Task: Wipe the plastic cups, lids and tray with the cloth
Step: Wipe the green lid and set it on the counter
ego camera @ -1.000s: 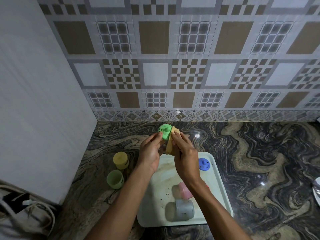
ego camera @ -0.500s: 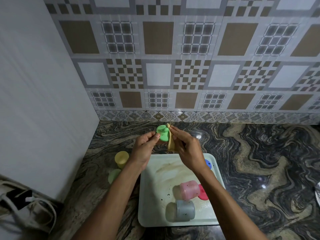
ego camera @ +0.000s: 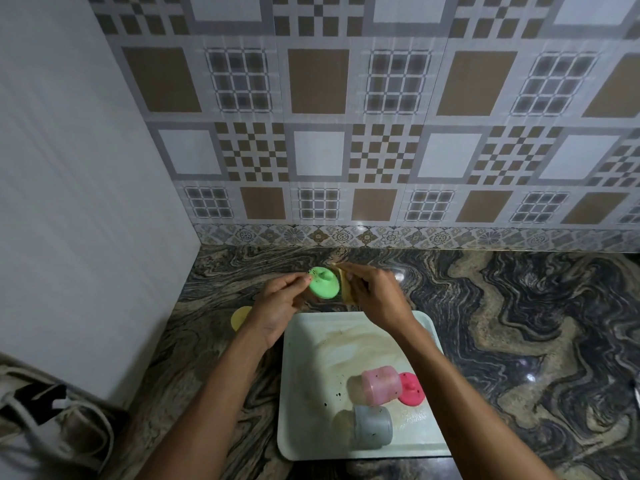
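Pinched the round green plastic lid (ego camera: 323, 287) at its left rim with the left hand (ego camera: 277, 306), thumb and fingertips curled onto the edge. Held it in the air over the swirled dark stone countertop (ego camera: 519, 323), just past the far edge of the pale rectangular plastic tray (ego camera: 311, 344). Gripped the folded yellow cloth (ego camera: 345, 289) in the right hand (ego camera: 375, 296), fingers closed round it, and set it against the lid's right rim. Showed the lid's knobbed face tilted up toward the camera, with dark specks near the upper-left edge beside the left fingertips; had no long axis, being a disc. Judged the coming stroke as running leftward from the cloth across that face. Found open air above and beyond, up to the patterned tile wall (ego camera: 381, 150) — tighter on the left, toward the plain white panel (ego camera: 86, 202). Had on the tray, below the wrists, a translucent pink plastic cup (ego camera: 381, 384) on its side touching a pink lid (ego camera: 412, 389), and a grey plastic cup (ego camera: 373, 427) on its side — both speckled, judged unwiped
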